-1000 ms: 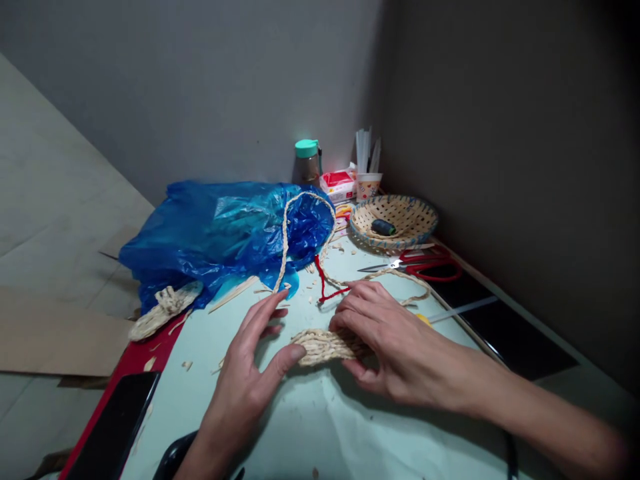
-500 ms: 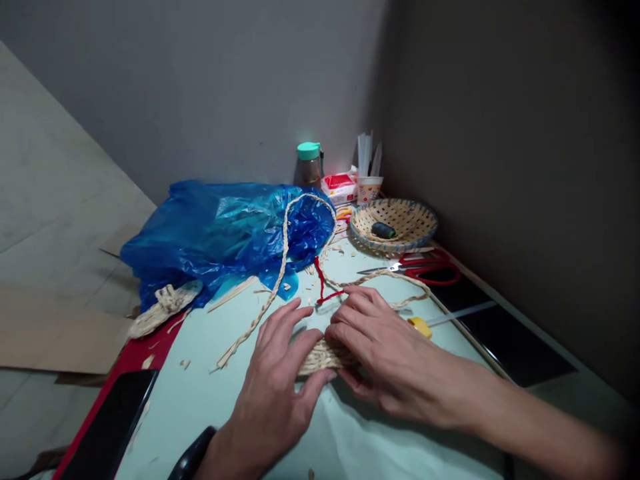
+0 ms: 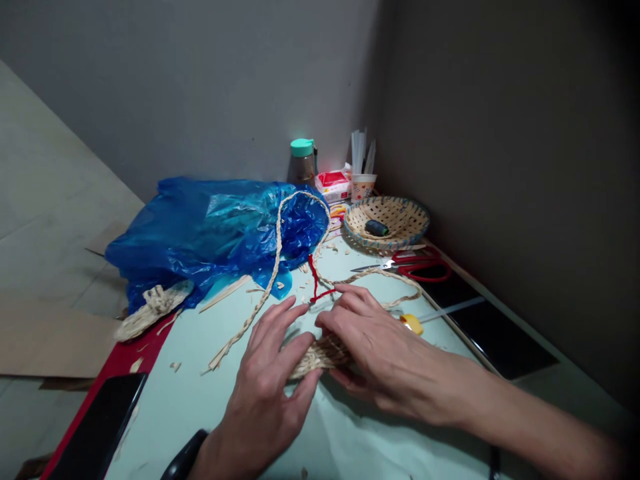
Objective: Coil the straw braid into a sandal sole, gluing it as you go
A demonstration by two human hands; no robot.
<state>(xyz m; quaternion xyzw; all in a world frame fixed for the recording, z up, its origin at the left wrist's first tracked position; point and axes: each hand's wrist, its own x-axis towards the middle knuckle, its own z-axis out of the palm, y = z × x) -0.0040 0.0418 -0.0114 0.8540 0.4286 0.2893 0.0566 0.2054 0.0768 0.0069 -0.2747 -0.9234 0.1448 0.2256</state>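
A small woven straw piece (image 3: 316, 359) is held low over the pale green table. My left hand (image 3: 273, 373) grips its left end between thumb and index finger, the other fingers stretched out. My right hand (image 3: 375, 347) is closed around the right end, hiding much of it. A braided straw cord (image 3: 279, 243) loops up over the blue bag and back down behind my right hand. Beyond my fingers lies a red cord (image 3: 314, 283), one end reaching my right hand. Whether either cord joins the woven piece is hidden.
A blue plastic bag (image 3: 210, 227) and a woven straw slipper (image 3: 155, 307) lie left. Red-handled scissors (image 3: 425, 269), a shallow basket (image 3: 407, 217) and a yellow-ended strip (image 3: 411, 324) lie right. A lidded bottle (image 3: 302, 160) and a cup (image 3: 363, 189) stand behind. A black phone (image 3: 100, 427) is front left.
The whole view has shifted, so the scene sits slightly further left. My hands keep hold of the woven piece, and its visible part now looks a little more tilted.
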